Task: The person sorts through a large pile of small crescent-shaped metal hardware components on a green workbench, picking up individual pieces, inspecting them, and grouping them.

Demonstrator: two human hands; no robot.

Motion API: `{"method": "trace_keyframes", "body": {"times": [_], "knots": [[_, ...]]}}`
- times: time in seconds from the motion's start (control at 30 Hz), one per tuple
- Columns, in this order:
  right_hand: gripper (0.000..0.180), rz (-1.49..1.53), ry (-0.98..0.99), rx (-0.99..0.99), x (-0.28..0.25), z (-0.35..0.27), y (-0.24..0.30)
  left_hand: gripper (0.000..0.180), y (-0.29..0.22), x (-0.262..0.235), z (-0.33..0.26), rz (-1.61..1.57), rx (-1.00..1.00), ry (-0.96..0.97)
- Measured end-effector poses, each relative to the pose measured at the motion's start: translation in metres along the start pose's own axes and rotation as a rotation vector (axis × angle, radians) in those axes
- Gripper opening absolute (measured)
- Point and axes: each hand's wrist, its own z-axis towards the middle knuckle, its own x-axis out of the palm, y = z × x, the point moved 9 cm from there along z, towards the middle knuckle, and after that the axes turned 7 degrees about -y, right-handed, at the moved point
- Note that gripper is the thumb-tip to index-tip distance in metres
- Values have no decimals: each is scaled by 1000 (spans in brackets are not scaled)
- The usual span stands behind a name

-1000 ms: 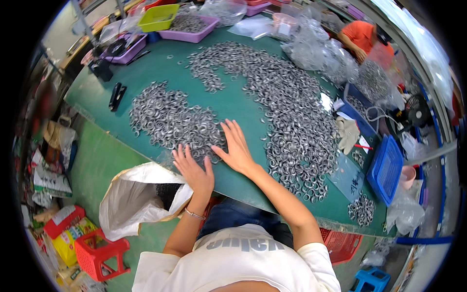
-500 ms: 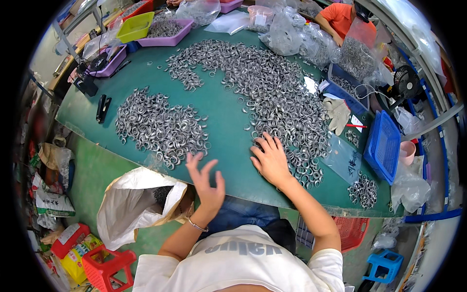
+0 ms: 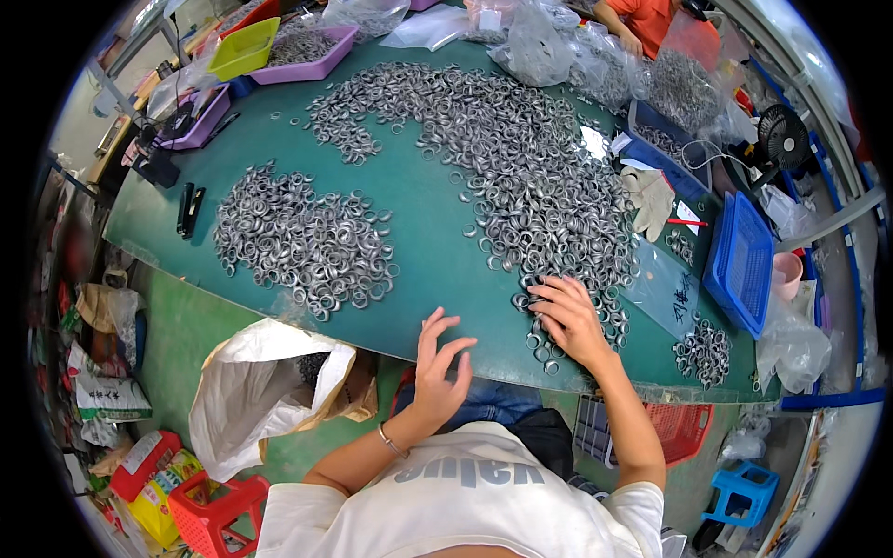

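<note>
Closest to me is the wearer's white shirt, with a red stool on the floor to the left and a blue stool to the right. Left of the body, a white sack gapes below the near edge of the table; I make out dark contents inside.

I have the left grip raised at that edge, fingers apart and loosely bent, nothing between them, a bracelet at its wrist. My right grip rests on the near end of the larger heap of grey rings, fingers curved down over them; I cannot tell whether it pinches any.

That heap runs from the right grip up and leftward across the table. A smaller heap of the same rings sits apart on the left, near a black tool. On the right I see a small cluster of rings, a clear plastic bag, blue baskets and, a little farther, a pale glove.

At the far side I have a purple tray beside a yellow-green tray, bulging clear bags, and a co-worker in orange.
</note>
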Motion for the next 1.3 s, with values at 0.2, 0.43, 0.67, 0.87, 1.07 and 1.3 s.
{"method": "trace_keyframes", "body": {"times": [0.2, 0.43, 0.67, 0.87, 1.07, 1.3], "knots": [[14, 4, -294, 443, -39, -21, -22, 31, -5, 17, 3, -44, -66, 105], [10, 209, -368, 642, -36, -42, 21, 56, -13, 78, -11, -599, -532, 557], [19, 275, -171, 548, -17, -38, 51, 29, -11, 93, -18, -599, -617, 676], [22, 442, -212, 737, -16, -45, 40, 31, -1, 98, -27, -990, -927, 654], [28, 245, -553, 600, -34, -54, 49, 36, 2, 93, -21, -1131, -1005, 490], [17, -180, -279, 305, -23, -36, 74, 37, -4, 88, -22, -952, -851, 522]]}}
